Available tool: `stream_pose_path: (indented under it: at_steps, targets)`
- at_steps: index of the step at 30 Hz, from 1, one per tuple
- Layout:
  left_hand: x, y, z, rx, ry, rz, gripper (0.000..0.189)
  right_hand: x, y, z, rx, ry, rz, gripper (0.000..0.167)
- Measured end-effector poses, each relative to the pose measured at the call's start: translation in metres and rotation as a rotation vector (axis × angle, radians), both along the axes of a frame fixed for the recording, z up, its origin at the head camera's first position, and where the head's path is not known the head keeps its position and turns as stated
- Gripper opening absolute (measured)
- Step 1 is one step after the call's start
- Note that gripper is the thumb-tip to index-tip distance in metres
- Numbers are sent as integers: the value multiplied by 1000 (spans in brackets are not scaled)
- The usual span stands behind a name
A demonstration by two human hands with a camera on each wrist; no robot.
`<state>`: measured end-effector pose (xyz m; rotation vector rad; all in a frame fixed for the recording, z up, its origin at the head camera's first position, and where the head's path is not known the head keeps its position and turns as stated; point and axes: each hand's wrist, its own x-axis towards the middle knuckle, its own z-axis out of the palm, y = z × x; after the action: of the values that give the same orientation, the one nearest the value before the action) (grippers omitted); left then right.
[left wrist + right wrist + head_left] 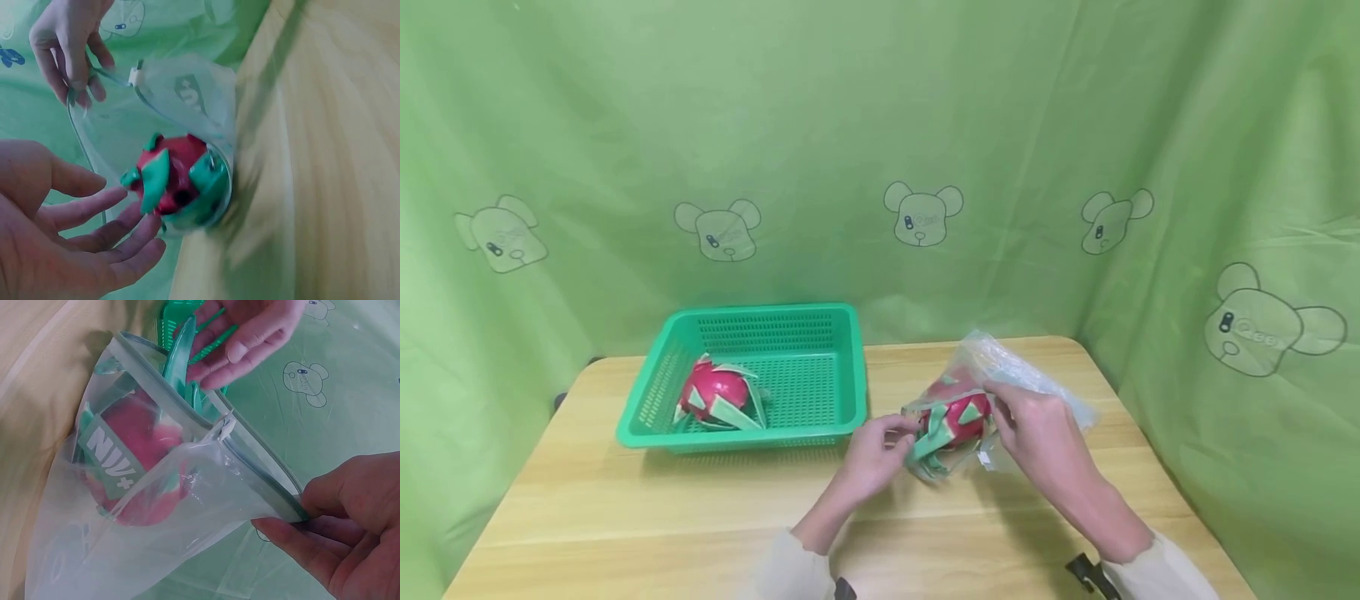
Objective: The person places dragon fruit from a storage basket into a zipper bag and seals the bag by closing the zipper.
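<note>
Head view: wooden table (700,517), green curtain (820,108) beyond. Green basket (855,375) far left; one dragon fruit (718,390) inside, toward its left end. To the right, a clear bag (1037,379) holding a second dragon fruit (966,419) near its mouth. Left hand (874,457) at left of that mouth, right hand (1037,425) at right.

Left wrist view: left fingers apart, loosely bent, beside the bagged fruit's green scales; contact unclear. Fruit sits just within the bag's mouth.

Right wrist view: right thumb and fingers clamped on the bag's rim. White slider (224,427) on the rim. Printed label (112,455) across the fruit. One green scale juts from the mouth.
</note>
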<state>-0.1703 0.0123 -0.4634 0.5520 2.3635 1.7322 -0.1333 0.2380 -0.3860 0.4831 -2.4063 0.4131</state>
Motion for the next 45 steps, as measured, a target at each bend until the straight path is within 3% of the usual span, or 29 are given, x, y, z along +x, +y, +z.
stream_pose_path:
  at_steps: [8,16,21,26,32,40,45]
  targets:
    - [4,-5,-13,-112,61,45,18,1,2,0,5,-4,-11,28]
    - [-6,6,-31,-65,-12,110,39,4,3,-1,-1,-24,-29,28]
    - [-15,15,-36,-6,-36,151,23,5,4,0,4,-35,-35,27]
    - [-20,23,-34,3,8,181,3,6,5,4,8,-45,-43,29]
    - [-16,31,-27,4,79,204,11,6,9,12,17,-37,-42,30]
    - [-15,38,-7,22,163,208,11,3,19,30,25,31,-50,31]
    - [-13,38,3,26,174,210,9,2,23,37,30,66,-60,31]
